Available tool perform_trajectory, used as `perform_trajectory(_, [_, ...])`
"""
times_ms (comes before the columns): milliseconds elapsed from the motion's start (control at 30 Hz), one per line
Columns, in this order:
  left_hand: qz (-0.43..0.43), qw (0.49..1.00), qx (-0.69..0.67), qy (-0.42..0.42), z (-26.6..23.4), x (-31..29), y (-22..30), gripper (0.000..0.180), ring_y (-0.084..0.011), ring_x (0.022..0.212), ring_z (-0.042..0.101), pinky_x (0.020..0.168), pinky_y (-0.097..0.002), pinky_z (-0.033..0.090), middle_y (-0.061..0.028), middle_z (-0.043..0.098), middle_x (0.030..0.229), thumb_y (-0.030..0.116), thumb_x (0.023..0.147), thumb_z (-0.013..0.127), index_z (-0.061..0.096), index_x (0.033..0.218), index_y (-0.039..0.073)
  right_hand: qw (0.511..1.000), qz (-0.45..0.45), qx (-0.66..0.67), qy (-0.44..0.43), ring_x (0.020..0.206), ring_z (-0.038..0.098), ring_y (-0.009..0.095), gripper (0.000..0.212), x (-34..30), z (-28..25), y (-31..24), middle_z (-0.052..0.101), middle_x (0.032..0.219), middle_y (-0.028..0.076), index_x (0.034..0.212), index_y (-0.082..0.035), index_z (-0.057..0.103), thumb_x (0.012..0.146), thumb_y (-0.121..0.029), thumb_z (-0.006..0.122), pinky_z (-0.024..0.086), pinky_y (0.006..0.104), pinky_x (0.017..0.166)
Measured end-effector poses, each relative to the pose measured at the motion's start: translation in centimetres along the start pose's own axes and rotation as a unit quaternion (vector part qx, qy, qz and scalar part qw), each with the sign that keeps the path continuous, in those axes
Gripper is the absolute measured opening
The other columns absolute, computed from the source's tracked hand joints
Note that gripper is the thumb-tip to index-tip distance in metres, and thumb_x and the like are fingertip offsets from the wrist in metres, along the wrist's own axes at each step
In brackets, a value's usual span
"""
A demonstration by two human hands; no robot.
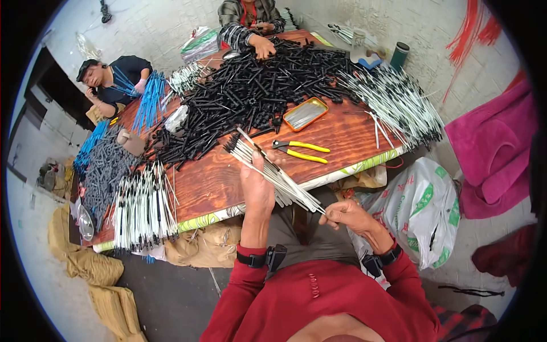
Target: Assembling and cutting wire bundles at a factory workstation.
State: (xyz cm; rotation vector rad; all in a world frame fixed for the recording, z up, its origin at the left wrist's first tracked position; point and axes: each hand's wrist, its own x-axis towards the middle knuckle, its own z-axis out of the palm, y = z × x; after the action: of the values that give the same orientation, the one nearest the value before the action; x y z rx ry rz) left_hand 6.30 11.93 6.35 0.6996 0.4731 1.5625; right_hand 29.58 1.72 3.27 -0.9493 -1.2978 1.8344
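Note:
A bundle of thin white rods with black tips (288,185) lies slantwise over the near table edge, above my lap. My left hand (257,185) is closed around its upper part, the black tips poking out past the fingers. At the lower right end of the bundle, my right hand (345,215) pinches the tip of a thin white piece between thumb and fingers. Just beyond the bundle, nippers with yellow handles (307,149) rest on the wooden table (208,188). A yellow-rimmed tin (296,122) behind them holds thin silvery pins.
Black plastic parts (239,91) are heaped mid-table. White rods pile at the right (393,102) and near left (142,211), beside grey parts (108,171) and blue rods (151,102). Two people sit across; one's hand (262,47) touches the heap. A plastic bag (421,205) bulges at right.

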Motion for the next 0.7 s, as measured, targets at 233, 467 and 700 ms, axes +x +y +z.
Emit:
perform_trajectory(233, [0.024, 0.998, 0.014, 0.054, 0.1, 0.1, 1.7, 0.021, -0.0224, 0.099, 0.065, 0.093, -0.0426, 0.055, -0.0100, 0.063, 0.107, 0.019, 0.104, 0.049, 0.051, 0.119, 0.004, 0.969, -0.132, -0.164, 0.125, 0.066, 0.054, 0.008, 0.031, 0.2, -0.4, -1.1, 0.059, 0.074, 0.001, 0.087, 0.002, 0.072, 0.097, -0.026, 0.062, 0.043, 0.0245, 0.061])
perform_trajectory(467, [0.006, 1.000, 0.013, 0.026, 0.6, 0.0, 1.8, 0.029, -0.0220, 0.102, 0.065, 0.096, -0.0433, 0.054, -0.0103, 0.062, 0.112, 0.019, 0.104, 0.049, 0.051, 0.129, 0.004, 0.954, -0.128, -0.194, 0.187, 0.064, 0.052, 0.007, 0.026, 0.5, 0.8, -0.8, 0.057, 0.071, 0.002, 0.084, 0.003, 0.071, 0.096, -0.019, 0.062, 0.041, 0.0241, 0.058])
perform_trajectory(700, [-0.006, 0.999, -0.005, 0.052, 0.7, -0.1, 1.7, 0.027, -0.0218, 0.100, 0.066, 0.098, -0.0444, 0.053, -0.0110, 0.063, 0.112, 0.018, 0.105, 0.048, 0.051, 0.129, 0.005, 0.902, -0.198, -0.305, 0.233, 0.063, 0.055, 0.010, 0.022, -0.1, 0.5, -1.2, 0.057, 0.069, 0.004, 0.085, 0.000, 0.073, 0.093, -0.020, 0.066, 0.042, 0.0269, 0.058])
